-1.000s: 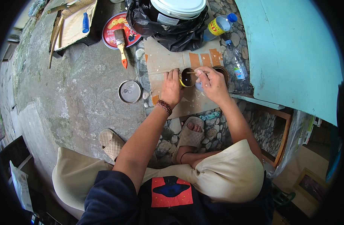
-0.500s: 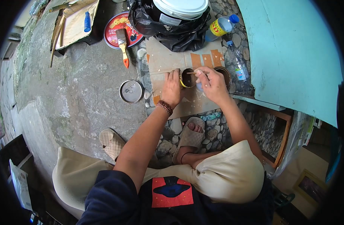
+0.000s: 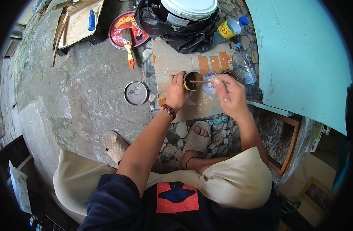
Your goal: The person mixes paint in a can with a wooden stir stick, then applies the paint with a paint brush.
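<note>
My left hand (image 3: 177, 91) is wrapped around the side of a small open can (image 3: 194, 87) with a yellow edge and a dark inside. In my right hand (image 3: 232, 96), pinched between thumb and fingers, is a thin wooden stick (image 3: 203, 81). Its far end reaches over the can's mouth and into it. A second can (image 3: 210, 83) with a white and blue label stands just right of the first, partly hidden by my right hand. Both cans are on a flattened cardboard sheet (image 3: 172, 63). A round metal lid (image 3: 136, 93) lies on the concrete to the left.
A paintbrush (image 3: 128, 48) rests partly on a red cookie-tin lid (image 3: 117, 32). Farther left is a paint tray (image 3: 77, 29) with a blue-handled tool. A white bucket (image 3: 190, 8) in black plastic, two plastic bottles (image 3: 226, 30) and a light-blue panel (image 3: 299, 57) stand around the cardboard.
My right hand has moved right, away from the small can, drawing the stick sideways so more of it shows. The second can's label is more exposed. My left hand stays on the can.
</note>
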The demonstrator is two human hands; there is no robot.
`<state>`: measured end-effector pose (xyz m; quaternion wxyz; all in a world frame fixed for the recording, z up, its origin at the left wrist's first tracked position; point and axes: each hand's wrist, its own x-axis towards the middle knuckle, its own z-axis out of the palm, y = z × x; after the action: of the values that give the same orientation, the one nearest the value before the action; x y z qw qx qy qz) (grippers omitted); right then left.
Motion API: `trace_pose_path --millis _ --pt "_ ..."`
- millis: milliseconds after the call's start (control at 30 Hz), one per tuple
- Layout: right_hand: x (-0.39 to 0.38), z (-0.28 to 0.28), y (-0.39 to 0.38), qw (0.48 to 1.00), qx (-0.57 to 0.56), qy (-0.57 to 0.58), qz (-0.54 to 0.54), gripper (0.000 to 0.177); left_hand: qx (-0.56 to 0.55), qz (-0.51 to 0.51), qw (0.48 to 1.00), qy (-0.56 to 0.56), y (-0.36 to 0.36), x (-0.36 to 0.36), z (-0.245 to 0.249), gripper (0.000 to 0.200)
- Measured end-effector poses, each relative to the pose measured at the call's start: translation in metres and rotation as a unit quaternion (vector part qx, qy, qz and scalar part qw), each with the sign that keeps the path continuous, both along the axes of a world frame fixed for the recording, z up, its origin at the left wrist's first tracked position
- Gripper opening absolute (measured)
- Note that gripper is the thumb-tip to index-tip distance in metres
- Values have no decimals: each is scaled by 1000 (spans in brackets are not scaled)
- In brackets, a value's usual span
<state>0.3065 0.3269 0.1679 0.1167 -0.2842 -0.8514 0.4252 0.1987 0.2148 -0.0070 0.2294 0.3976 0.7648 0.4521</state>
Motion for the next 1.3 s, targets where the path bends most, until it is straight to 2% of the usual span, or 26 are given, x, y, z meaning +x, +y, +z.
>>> trace_pose_path --millis 33,167,300,400,467,567,700,767,800,867,1000,1067,1133,1200,1267,1300 --pt "3 2 2 998 47 32 25 16 17 3 1000 -4 -2 -1 -2 81" --pt "9 30 1 995 84 40 40 20 19 16 999 -31 -4 -1 -3 83" --pt "11 44 -5 997 55 46 25 21 23 26 999 -39 -4 -1 -3 82" --pt "13 45 -6 996 59 57 29 13 26 29 999 -38 -5 -1 -4 81" --pt "14 44 -5 996 81 38 28 21 25 28 999 -35 -5 -1 -4 81" --pt "11 34 -3 992 100 51 50 13 33 29 999 -24 -6 -2 -3 81" --pt "-2 -12 -2 988 116 53 87 13 44 14 999 2 -6 -2 1 82" --pt "-7 -33 0 978 140 62 145 13 43 9 999 11 -6 -3 3 83" --pt "-6 -37 2 978 139 62 144 13 41 9 999 16 -6 -3 2 83" --pt "-4 -40 5 983 136 -35 120 14 39 10 999 23 -7 -5 3 83" --pt "-2 -45 -7 990 64 -37 121 15 31 25 999 17 -11 -4 0 82" --pt "-11 -54 -9 991 19 57 120 15 40 32 999 13 -10 -1 -4 82" --pt "-11 -57 -4 993 45 50 95 16 39 35 998 33 -9 -2 -4 78" --pt "-9 -52 2 993 103 -23 46 17 31 31 998 42 -8 -3 -5 78" --pt "-8 -49 -1 993 90 -41 61 17 31 25 997 66 -6 -1 -7 78" --pt "-11 -50 -6 996 45 -6 83 17 32 24 997 64 -5 0 -5 78"
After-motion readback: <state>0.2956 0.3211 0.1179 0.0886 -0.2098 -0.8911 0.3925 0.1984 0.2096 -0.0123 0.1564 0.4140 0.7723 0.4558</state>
